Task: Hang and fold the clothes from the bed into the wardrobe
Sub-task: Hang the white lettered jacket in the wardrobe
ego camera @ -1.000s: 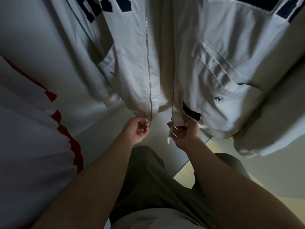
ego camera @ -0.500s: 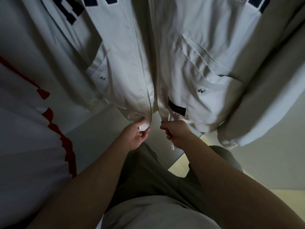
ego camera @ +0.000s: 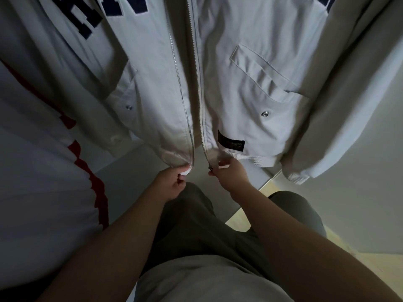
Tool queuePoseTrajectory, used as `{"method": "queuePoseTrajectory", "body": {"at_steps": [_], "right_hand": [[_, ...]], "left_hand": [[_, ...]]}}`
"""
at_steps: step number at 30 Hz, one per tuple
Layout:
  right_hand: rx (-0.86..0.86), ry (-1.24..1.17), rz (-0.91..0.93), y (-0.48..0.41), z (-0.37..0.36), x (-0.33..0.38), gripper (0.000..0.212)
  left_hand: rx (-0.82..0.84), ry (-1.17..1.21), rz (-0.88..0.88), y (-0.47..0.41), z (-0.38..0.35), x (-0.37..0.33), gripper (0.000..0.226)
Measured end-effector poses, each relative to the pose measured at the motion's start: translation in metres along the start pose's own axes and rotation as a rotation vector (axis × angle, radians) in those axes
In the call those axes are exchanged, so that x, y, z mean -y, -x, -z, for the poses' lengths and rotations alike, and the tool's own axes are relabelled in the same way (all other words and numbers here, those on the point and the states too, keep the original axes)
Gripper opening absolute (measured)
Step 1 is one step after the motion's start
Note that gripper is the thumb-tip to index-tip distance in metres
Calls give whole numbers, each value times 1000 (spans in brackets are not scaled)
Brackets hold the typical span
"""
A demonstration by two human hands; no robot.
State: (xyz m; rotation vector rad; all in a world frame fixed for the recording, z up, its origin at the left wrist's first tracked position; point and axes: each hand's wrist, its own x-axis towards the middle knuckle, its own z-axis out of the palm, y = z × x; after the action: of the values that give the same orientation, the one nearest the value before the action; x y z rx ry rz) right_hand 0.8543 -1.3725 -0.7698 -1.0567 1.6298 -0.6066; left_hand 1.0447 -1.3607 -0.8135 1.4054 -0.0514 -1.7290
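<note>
**Operator:** I've got the pale jacket (ego camera: 218,83) hanging straight ahead of me in the wardrobe, its front open. My left hand (ego camera: 172,182) is pinched shut on the hem corner just left of the zipper (ego camera: 197,83), and my right hand (ego camera: 229,174) is closed on the hem corner just right of it, with what looks like the slider at my thumb.

**Supervisor:** What worries you from here?

**Operator:** Mating the two zipper ends, I'd say. The two halves hang apart at the hem, so if I bring them together crooked, the pin could miss the slider, or loose cloth could jam in the teeth. Pulling down too hard might also drag the jacket off whatever holds it up.

**Supervisor:** Can you see the hanger?

**Operator:** No. Everything above the dark lettering (ego camera: 91,16) is cut off, hanger and rail included. The slider is tiny and half under my fingers, so I can't be sure of it. The white garment with red trim (ego camera: 43,149), left of the jacket, is only partly in view, and the light is dim.
</note>
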Motion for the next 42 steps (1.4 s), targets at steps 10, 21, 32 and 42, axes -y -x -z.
{"method": "queuePoseTrajectory", "body": {"at_steps": [10,21,32,42], "right_hand": [[-7,79,125,5,-12,0,13],[-8,65,86,10,-8,-6,6],[153,188,80,14,-14,-2,12],[192,119,84,15,-16,-1,25]], "left_hand": [[49,-130,-49,17,0,-3,36],[58,-106,-149,36,-3,11,7],[-85,-24,-239,39,-30,23,21],[95,-107,-258,42,-27,17,25]]}}
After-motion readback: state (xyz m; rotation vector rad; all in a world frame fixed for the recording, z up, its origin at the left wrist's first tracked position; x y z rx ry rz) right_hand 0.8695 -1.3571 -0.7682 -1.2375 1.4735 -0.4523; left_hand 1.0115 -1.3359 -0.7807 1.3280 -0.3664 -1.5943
